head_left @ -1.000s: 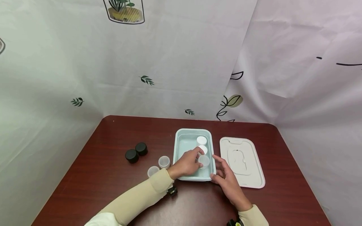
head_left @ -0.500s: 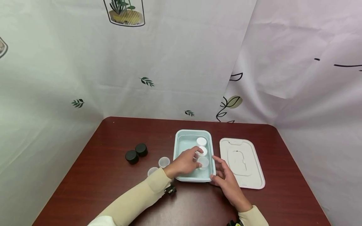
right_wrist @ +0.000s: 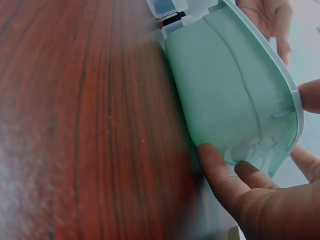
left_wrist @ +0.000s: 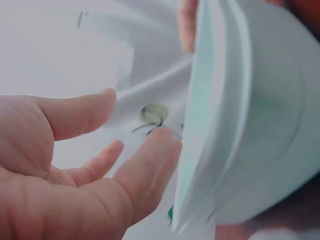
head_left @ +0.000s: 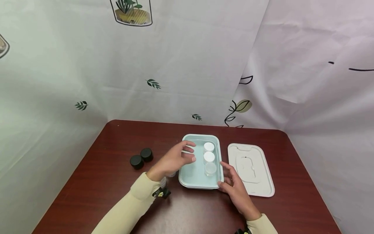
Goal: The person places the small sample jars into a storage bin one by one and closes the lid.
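Note:
My left hand (head_left: pixel 175 158) hangs over the left side of a light green plastic tub (head_left: pixel 190 178), its fingers spread with nothing between them. In the left wrist view the tub's pale rim (left_wrist: pixel 227 100) stands beside the fingers. With thumb and fingers around its near right corner, my right hand (head_left: pixel 236 188) holds the tub; the right wrist view shows fingers (right_wrist: pixel 220 172) against its wall. Along the tub's right side, three small round containers stand in a row. Two have white tops (head_left: pixel 208 147), and the nearest is a clear cup (head_left: pixel 210 169).
A white lid (head_left: pixel 251 169) lies flat right of the tub. Two black round pieces (head_left: pixel 136 162) stand together at left on the dark red table (head_left: pixel 111 188). Small clear containers (head_left: pixel 163 182) sit partly hidden behind my left wrist. Patterned white cloth hangs behind and beside the table.
My left hand has let go of the clear cup and moved left, away from the row. My right hand stays at the tub's corner.

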The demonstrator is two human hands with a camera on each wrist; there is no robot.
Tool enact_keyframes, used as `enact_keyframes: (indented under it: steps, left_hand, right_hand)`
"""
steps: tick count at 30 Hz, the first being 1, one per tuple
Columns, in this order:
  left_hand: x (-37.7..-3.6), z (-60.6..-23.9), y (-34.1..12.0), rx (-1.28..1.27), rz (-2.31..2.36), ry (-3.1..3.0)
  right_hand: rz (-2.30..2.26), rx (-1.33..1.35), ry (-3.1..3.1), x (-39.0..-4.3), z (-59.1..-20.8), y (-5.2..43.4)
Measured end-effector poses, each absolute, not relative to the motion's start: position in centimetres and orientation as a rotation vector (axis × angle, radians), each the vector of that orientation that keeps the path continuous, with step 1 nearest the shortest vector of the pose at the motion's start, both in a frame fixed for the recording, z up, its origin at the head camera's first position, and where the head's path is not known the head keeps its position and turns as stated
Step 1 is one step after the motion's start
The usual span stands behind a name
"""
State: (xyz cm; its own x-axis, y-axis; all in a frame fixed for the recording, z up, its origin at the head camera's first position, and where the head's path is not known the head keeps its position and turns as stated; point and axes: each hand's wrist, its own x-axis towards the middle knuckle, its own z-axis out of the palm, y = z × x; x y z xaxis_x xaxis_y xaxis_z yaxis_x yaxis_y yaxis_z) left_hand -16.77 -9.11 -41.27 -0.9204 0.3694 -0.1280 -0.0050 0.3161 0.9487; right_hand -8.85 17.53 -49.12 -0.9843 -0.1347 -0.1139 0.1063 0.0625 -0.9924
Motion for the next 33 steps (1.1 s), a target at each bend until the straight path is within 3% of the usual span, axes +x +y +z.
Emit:
enact_keyframes:
  steps: [14,33]
  left_hand:
    - [-16.4,-40.8,-16.0,0.306,1.939,2.067]
    - [-11.4,-46.9,-21.1,0.137,1.839,2.23]
  right_hand:
    - [-2.049,-0.036,2.144,-8.8,-49.1,17.5]
    - [-2.028,-0.029,2.157,-8.9,-49.0,17.3]
